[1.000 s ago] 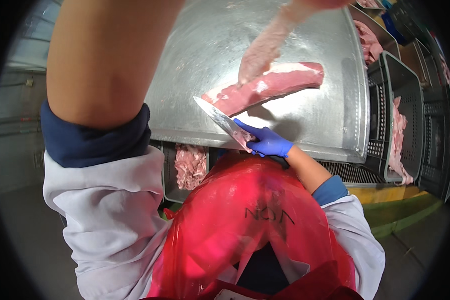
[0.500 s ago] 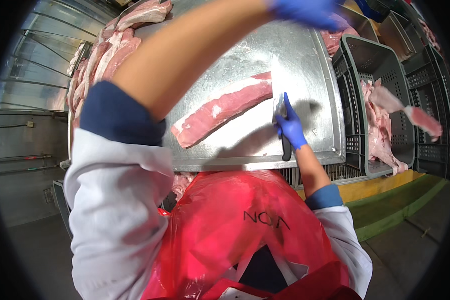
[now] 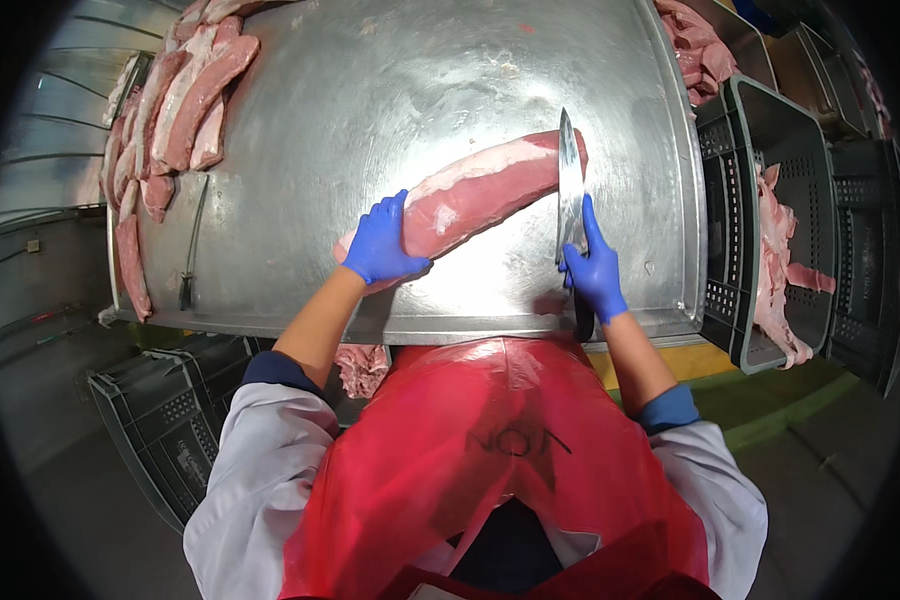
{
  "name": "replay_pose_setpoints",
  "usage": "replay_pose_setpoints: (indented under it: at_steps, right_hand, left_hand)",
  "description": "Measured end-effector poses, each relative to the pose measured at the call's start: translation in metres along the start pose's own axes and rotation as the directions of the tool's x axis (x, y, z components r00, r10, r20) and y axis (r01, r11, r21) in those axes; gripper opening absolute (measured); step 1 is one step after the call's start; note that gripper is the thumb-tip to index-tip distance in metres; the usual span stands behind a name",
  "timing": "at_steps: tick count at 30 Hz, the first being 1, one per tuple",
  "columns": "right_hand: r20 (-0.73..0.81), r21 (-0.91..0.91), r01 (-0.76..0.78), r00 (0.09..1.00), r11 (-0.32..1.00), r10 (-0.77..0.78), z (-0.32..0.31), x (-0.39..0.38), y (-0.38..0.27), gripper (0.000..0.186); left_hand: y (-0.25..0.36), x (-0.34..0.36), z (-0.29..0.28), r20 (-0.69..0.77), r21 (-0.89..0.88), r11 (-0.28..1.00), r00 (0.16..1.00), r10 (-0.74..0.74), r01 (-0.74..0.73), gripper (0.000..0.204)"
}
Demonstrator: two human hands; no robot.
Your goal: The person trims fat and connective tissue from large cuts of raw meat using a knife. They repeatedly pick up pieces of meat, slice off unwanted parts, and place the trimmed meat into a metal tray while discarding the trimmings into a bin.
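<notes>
A long pink loin of meat (image 3: 475, 190) with a pale strip of fat lies slanted across the metal table (image 3: 450, 80). Near its left end my left hand (image 3: 382, 243), in a blue glove, grips it with the thumb on the near side and the fingers over the top. My right hand (image 3: 596, 277), also gloved in blue, is closed round a knife (image 3: 570, 180) with a dark handle, index finger stretched along the blade. The blade lies across the loin's right end, its tip pointing away from me; whether it touches the meat I cannot tell.
Several strips of meat (image 3: 195, 95) are piled at the table's left, beside a thin dark-handled steel rod (image 3: 192, 240). A grey perforated crate (image 3: 740, 290) with pale trimmings (image 3: 773, 260) stands at the right. Another crate (image 3: 160, 410) is below left. Meat pieces (image 3: 698, 50) fill a container at the far right.
My left arm has come back from the far right, and that hand now grips the loin's left end. The loin has shifted right; the knife now crosses its right end. A scrap dropped into the crate.
</notes>
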State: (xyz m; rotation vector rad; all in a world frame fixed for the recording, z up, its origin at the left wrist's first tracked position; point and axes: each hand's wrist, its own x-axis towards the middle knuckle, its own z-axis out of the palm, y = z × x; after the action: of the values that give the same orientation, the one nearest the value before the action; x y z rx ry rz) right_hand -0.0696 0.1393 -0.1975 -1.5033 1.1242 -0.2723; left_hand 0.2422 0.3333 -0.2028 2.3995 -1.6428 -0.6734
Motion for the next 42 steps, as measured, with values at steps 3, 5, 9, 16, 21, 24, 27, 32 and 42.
replay_pose_setpoints:
  at_steps: [3, 5, 9, 16, 21, 24, 27, 32, 42]
  right_hand:
    - [-0.089, -0.169, 0.083, 0.991, 0.982, -0.099, 0.018, 0.012, -0.022, 0.083]
    - [-0.106, -0.275, 0.100, 0.985, 0.956, -0.133, 0.015, 0.065, -0.036, 0.082]
    - [-0.031, -0.326, 0.072, 0.996, 0.943, -0.087, 0.019, 0.062, -0.030, 0.084]
    - [0.004, -0.098, -0.031, 0.999, 0.995, 0.032, 0.034, 0.044, -0.047, 0.081]
    - [0.048, -0.065, 0.029, 0.999, 0.997, -0.026, 0.050, 0.000, -0.028, 0.078]
    - [0.093, -0.077, -0.068, 0.993, 0.995, 0.075, 0.046, -0.010, -0.053, 0.082]
    - [0.111, 0.003, -0.063, 0.992, 0.998, 0.062, 0.043, -0.003, -0.049, 0.086]
    - [0.209, -0.101, 0.307, 0.937, 0.946, -0.281, 0.006, -0.103, 0.028, 0.088]
    - [0.015, 0.228, 0.167, 0.984, 0.959, -0.175, 0.002, 0.053, -0.019, 0.082]
  left_hand:
    - [0.002, -0.004, -0.005, 0.025, -0.007, 1.000, 0.999, -0.020, 0.020, 0.119]
    - [0.001, 0.000, -0.005, 0.035, -0.014, 1.000, 0.999, -0.006, 0.006, 0.120]
    - [-0.003, -0.003, -0.006, 0.045, -0.011, 1.000, 0.999, 0.007, -0.007, 0.117]
    - [-0.006, -0.010, -0.001, 0.037, -0.019, 0.995, 0.994, 0.103, -0.102, 0.109]
    - [-0.004, -0.013, 0.001, 0.009, 0.011, 0.996, 0.996, 0.089, -0.089, 0.105]
    - [-0.005, -0.022, 0.016, -0.065, 0.041, 0.990, 0.989, 0.134, -0.132, 0.102]
    - [0.004, -0.020, 0.019, -0.043, 0.001, 0.994, 0.993, 0.110, -0.110, 0.097]
    - [0.032, 0.013, -0.006, -0.279, -0.013, 0.987, 0.948, 0.153, -0.163, 0.076]
    - [0.096, 0.162, 0.003, -0.167, -0.259, 0.965, 0.982, -0.083, 0.037, 0.023]
